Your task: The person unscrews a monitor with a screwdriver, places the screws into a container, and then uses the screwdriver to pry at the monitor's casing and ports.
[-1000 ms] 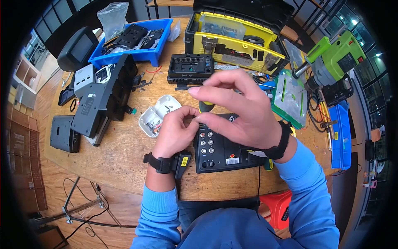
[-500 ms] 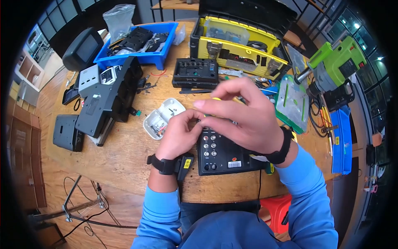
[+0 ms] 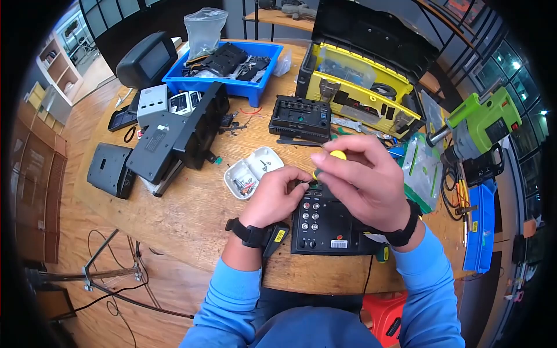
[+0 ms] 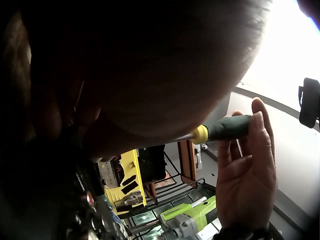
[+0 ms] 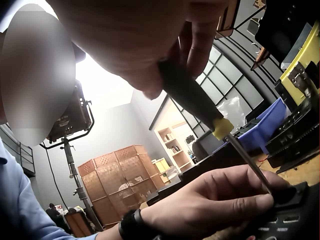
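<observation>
A black device (image 3: 325,232) with round connectors lies flat before the person. The right hand (image 3: 374,182) holds a screwdriver by its handle; in the right wrist view the dark green and yellow handle (image 5: 192,97) slants down and its metal shaft (image 5: 250,163) reaches the left hand's fingertips. The left hand (image 3: 275,197) rests at the device's upper left edge, thumb and fingers pinched around the shaft's lower end (image 5: 267,187). The left wrist view shows the right hand (image 4: 247,175) with fingertips on the handle (image 4: 229,127). The screwdriver's tip is hidden.
A white two-part box (image 3: 260,164) with screws sits left of the device. Behind are a black module (image 3: 300,119), a blue bin (image 3: 255,87) and a yellow-black toolbox (image 3: 371,98). Black housings (image 3: 156,145) stand left; a green drill (image 3: 487,124) and blue tray (image 3: 480,226) stand right.
The head view has shifted, so the table scene appears lower and farther right. Both hands remain at the device's upper edge, and the screwdriver's yellow handle end now shows above the right hand's fingers.
</observation>
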{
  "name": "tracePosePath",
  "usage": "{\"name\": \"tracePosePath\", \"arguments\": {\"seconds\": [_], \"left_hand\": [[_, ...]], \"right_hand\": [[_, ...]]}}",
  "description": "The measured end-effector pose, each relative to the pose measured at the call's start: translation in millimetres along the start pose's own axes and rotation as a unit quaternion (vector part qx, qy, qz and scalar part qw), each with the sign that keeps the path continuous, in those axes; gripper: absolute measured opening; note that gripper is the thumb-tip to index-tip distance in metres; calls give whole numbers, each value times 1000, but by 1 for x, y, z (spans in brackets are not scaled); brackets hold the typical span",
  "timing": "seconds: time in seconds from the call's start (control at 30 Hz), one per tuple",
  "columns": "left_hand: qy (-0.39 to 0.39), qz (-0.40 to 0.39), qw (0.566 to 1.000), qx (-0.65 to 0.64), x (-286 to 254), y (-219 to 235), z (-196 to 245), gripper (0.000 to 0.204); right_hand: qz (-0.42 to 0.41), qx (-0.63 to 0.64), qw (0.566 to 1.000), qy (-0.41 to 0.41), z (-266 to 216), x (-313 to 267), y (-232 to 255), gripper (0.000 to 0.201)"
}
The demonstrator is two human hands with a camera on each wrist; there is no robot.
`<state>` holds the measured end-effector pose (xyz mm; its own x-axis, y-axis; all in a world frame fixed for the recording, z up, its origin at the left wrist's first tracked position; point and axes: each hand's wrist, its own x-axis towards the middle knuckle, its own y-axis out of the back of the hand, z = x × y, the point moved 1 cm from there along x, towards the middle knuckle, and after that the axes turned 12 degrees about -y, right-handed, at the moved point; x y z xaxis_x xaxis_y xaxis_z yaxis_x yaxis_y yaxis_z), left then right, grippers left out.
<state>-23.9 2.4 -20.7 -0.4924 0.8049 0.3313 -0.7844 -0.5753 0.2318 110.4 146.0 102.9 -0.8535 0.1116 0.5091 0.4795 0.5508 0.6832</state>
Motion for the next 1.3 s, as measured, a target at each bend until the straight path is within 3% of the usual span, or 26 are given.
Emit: {"name": "tracePosePath", "arguments": {"seconds": [0.07, 0.2, 0.3, 0.4, 0.6, 0.93, 1.13, 1.3], "left_hand": [[65, -41, 997, 13, 2, 3, 5, 16], [47, -10, 999, -12, 0, 0, 1, 14], [42, -12, 999, -12, 1, 1, 1, 14], [44, -11, 999, 6, 1, 2, 5, 18], [62, -15, 998, -15, 1, 1, -2, 13], [47, -3, 999, 19, 1, 2, 0, 17], [49, -3, 999, 20, 1, 0, 0, 16], [33, 1, 999, 13, 0, 0, -4, 15]], "right_hand": [[18, 1, 1000, 6, -1, 3, -2, 50], [32, 22, 999, -28, -13, 7, 0, 48], [44, -22, 999, 15, -8, 8, 1, 45], [23, 26, 999, -27, -2, 2, 1, 42], [75, 7, 997, -12, -4, 6, 1, 40], [75, 15, 997, 5, -3, 5, 3, 36], [60, 10, 998, -28, 0, 3, 4, 32], [78, 7, 997, 6, -5, 9, 1, 33]]}}
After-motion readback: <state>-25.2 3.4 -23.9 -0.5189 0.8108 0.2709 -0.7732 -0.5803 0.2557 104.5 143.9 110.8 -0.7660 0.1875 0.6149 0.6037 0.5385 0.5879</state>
